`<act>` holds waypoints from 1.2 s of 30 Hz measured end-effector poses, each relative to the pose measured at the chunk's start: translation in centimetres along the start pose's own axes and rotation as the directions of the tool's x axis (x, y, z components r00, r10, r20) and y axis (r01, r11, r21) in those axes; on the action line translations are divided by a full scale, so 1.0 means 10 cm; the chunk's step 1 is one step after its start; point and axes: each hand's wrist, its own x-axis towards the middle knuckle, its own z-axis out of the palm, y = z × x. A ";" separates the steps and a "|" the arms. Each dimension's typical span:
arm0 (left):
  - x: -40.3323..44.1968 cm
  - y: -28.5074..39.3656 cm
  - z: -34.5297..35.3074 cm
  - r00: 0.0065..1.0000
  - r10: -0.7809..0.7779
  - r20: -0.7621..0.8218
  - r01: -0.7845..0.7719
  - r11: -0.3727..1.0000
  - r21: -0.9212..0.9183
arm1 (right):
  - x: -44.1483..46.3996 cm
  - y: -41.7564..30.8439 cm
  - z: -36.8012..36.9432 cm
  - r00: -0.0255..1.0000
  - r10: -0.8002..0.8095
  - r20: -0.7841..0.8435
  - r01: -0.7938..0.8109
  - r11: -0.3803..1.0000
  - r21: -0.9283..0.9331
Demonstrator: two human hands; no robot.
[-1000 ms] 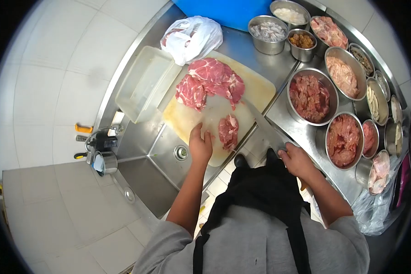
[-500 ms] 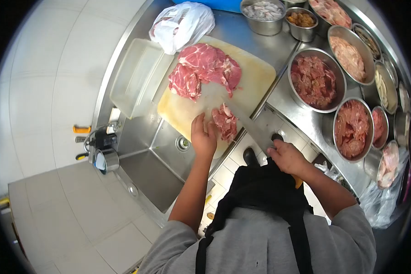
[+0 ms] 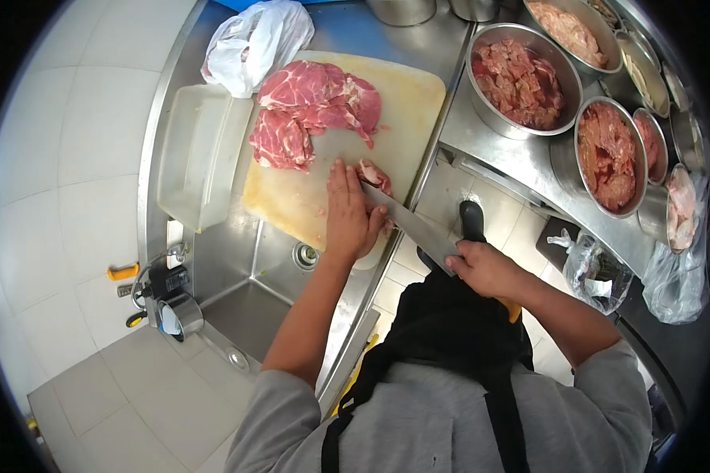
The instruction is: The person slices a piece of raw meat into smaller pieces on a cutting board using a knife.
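Observation:
My right hand (image 3: pixel 485 270) is closed around the handle of a broad-bladed kitchen knife (image 3: pixel 420 231). The blade slants up and left over the near edge of the cutting board (image 3: pixel 418 98). My left hand (image 3: pixel 350 211) lies with fingers extended at the blade's front end, thumb over the metal. Small cut meat pieces (image 3: pixel 374 175) show just beyond the blade, partly hidden by it and by my fingers. Farther back on the board rest larger slabs of raw red meat (image 3: pixel 315 98), apart from both hands.
Left of the board stand a translucent plastic tub (image 3: pixel 201 158) and a white plastic bag (image 3: pixel 256 43). A steel sink (image 3: pixel 248 323) lies below them. On the right counter are steel bowls of meat, including a large one (image 3: pixel 526 83) and another (image 3: pixel 607 158).
My left hand has moved onto the cut pieces and against the blade, covering much of them. The knife has come left toward that hand. The whole view has shifted.

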 end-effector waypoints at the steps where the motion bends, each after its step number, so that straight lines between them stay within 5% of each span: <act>1: -0.01 -0.02 0.00 1.000 0.008 0.003 -0.008 1.000 0.017 | 0.06 -0.02 0.01 0.998 -0.052 -0.026 0.052 0.999 -0.007; 10: -0.02 -0.07 -0.01 0.998 0.062 0.012 -0.063 0.994 0.094 | 1.02 -0.50 0.21 0.959 -0.228 -0.171 0.237 0.971 0.033; 18: -0.04 -0.08 0.04 0.997 0.077 -0.011 -0.075 0.993 0.095 | 0.22 -0.29 0.20 0.999 -0.043 -0.014 0.043 0.998 0.036; 29: -0.01 -0.10 -0.08 1.000 -0.005 -0.013 0.006 0.991 0.131 | -0.58 -0.14 -0.07 0.999 0.035 -0.018 -0.039 0.930 -0.366; 36: -0.14 -0.10 -0.42 0.943 0.242 -0.229 -0.220 0.969 0.116 | -0.86 -0.05 -0.04 0.977 0.080 -0.200 -0.148 0.924 -0.354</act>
